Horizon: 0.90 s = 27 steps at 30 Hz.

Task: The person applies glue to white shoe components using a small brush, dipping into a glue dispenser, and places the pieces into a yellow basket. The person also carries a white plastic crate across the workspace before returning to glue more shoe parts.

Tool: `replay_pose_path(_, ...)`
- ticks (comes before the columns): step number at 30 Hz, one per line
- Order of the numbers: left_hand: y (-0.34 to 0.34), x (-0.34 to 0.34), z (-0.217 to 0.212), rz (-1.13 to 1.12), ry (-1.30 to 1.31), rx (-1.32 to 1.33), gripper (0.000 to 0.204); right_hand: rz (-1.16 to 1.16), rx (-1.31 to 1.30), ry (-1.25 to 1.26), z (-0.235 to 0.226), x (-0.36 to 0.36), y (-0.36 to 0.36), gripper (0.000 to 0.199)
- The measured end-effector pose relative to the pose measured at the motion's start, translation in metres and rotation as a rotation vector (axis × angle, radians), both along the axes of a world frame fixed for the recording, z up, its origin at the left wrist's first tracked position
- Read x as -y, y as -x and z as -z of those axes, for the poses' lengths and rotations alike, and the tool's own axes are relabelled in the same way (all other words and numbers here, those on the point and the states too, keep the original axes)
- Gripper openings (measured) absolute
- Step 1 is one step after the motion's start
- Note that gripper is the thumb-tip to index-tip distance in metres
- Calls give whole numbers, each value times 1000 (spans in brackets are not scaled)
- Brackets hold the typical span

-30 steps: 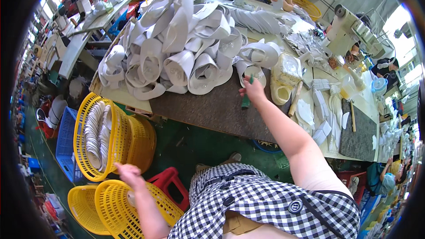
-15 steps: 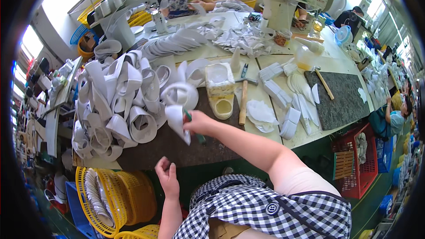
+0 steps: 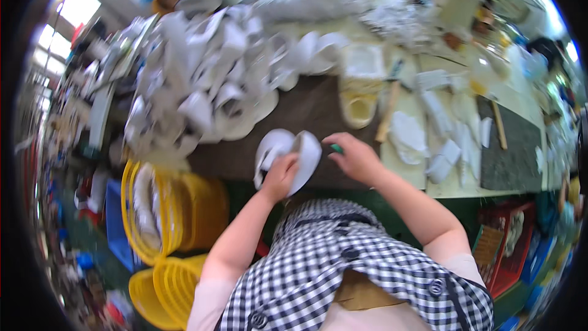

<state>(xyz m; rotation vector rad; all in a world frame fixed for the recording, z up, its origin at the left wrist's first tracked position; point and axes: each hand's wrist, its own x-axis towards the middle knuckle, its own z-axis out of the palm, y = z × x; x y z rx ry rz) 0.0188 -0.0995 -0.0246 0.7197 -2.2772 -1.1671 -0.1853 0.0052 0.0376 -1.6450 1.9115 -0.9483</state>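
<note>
Over the front of the dark work mat, my left hand is closed on a white shoe upper, a curved, soft-looking piece whose two sides stand apart. My right hand is just to the right of it, not touching the upper. Its fingers are curled around a small green-handled tool; the rest of that tool is hidden or blurred, so its kind cannot be made out. A large heap of similar white uppers covers the mat's left and far side.
Beyond my hands stands a yellowish block with a cup-like hollow, beside a wooden-handled hammer. White stacked pieces lie farther right, near a dark board bearing another wooden handle. Yellow baskets stand below the table's left edge.
My right hand has drawn back nearer with the green tool, away from the heap, and the upper is now in my left hand, which was empty. The view has tilted downward.
</note>
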Motion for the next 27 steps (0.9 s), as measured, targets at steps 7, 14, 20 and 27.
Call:
replay_pose_path(7,-4,30,-43,376,-9,166,23,-398,-298,-253,-13,43,-26,32)
replay_pose_path(14,-45,90,-20,-114,356,80,23,267,1064,-368,6,35,1,20)
replay_pose_path(20,-18,73,-38,-345,600,-8,27,380,1266,-325,5,32,-1,19)
replay_pose_path(27,48,7,-82,-63,350,98,48,314,1142,-302,-12,17,-10,21)
